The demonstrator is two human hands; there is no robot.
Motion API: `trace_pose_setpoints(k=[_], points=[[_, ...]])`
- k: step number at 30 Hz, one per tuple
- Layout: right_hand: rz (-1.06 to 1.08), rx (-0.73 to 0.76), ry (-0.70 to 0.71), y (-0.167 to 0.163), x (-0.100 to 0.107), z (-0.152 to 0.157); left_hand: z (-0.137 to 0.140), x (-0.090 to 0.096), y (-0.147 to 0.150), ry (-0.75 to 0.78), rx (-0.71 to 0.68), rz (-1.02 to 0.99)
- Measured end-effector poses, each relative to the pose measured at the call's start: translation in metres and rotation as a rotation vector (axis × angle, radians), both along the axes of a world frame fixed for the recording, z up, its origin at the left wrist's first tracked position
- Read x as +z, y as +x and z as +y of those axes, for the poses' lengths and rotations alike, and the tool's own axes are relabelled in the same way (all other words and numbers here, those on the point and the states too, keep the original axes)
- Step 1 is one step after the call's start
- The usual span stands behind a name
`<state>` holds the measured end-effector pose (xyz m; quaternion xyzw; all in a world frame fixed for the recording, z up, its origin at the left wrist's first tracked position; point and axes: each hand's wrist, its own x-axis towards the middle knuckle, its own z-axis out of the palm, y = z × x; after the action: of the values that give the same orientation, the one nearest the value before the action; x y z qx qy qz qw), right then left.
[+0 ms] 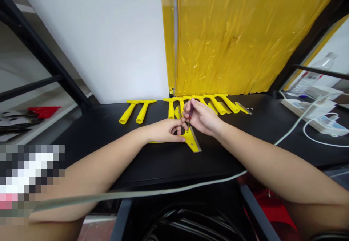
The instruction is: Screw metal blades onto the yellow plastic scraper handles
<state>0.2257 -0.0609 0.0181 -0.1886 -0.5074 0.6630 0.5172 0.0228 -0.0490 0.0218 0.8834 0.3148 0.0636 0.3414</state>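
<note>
A yellow scraper (192, 141) with a metal blade edge lies on the black table (114, 131) in front of me. My left hand (166, 131) presses on its handle and holds it flat. Just right of it, my right hand (203, 117) grips a small screwdriver (190, 114) with a dark red handle, held upright with its tip down on the scraper's head. A row of several more yellow scrapers (218, 104) lies behind my hands along the table's back edge, and two more yellow scrapers (137, 110) lie to the left.
A yellow plastic curtain (231, 33) hangs behind the table. A white power strip (308, 113) with cables and a plastic bottle (313, 73) are at the right. A grey cable (163, 192) crosses the table's front edge. A shelf at left holds a red piece (43, 110).
</note>
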Motion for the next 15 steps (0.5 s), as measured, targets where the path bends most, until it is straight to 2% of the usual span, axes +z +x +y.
trace_pose_setpoints(k=[4, 10, 15], points=[[0.051, 0.068, -0.019, 0.0003, 0.0, -0.0028, 0.001, -0.001, -0.0001, -0.015, -0.01, -0.015], [0.087, -0.059, 0.002, -0.0009, -0.001, 0.0005, 0.0014, -0.0012, -0.0003, -0.033, -0.006, -0.018], [0.077, 0.023, -0.055, 0.0007, -0.0035, 0.0022, 0.0018, -0.0007, 0.0006, -0.026, -0.012, -0.002]])
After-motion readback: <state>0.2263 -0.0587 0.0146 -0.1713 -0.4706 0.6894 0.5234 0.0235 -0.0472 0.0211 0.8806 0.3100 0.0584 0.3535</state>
